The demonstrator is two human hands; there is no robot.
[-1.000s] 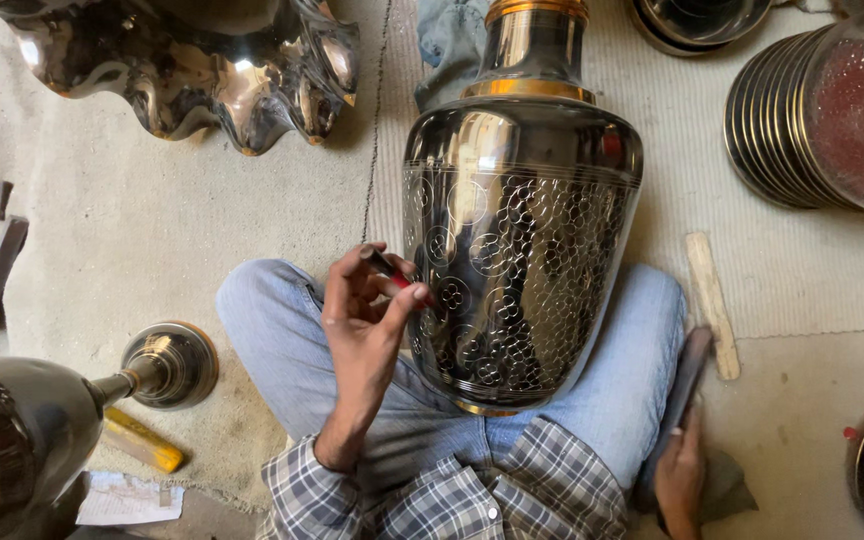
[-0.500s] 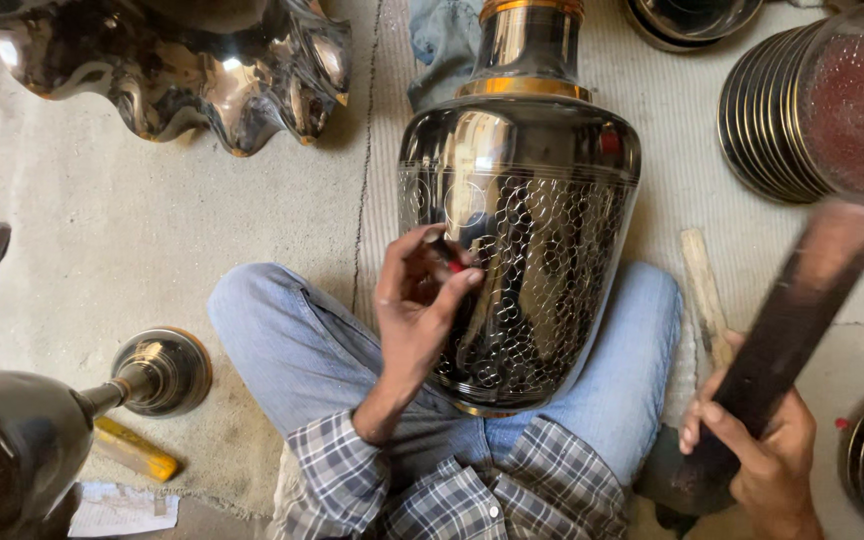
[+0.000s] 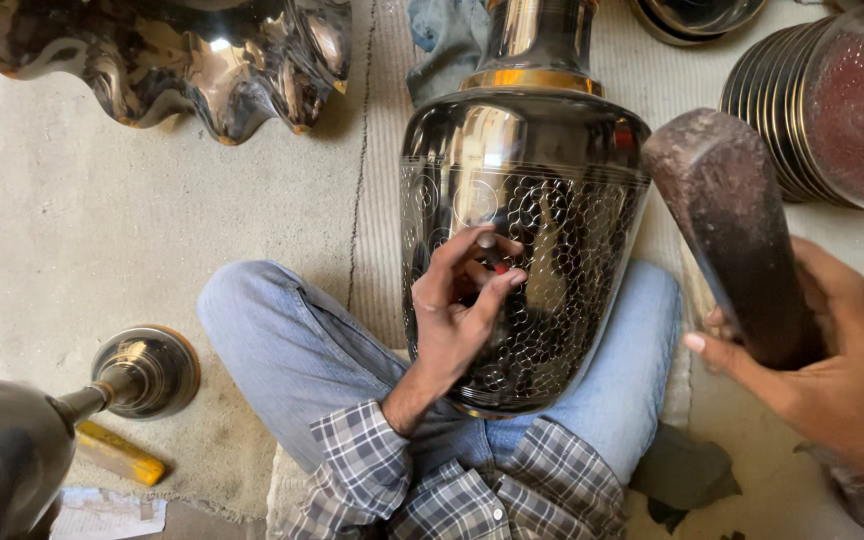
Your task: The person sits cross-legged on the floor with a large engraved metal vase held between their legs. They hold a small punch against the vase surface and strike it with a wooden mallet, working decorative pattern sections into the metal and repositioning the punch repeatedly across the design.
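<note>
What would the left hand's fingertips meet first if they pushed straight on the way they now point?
Most likely the patterned wall of the metal vase: the left hand pinches a small punch against it, though exact contact is hard to judge.

Vase [image 3: 527,230] on lap, plates [image 3: 812,110] perhaps stacked right.

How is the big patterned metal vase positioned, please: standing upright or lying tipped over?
Tipped over. The vase lies along the person's lap, its neck pointing away across the floor, while the left hand presses on its patterned side.
</note>
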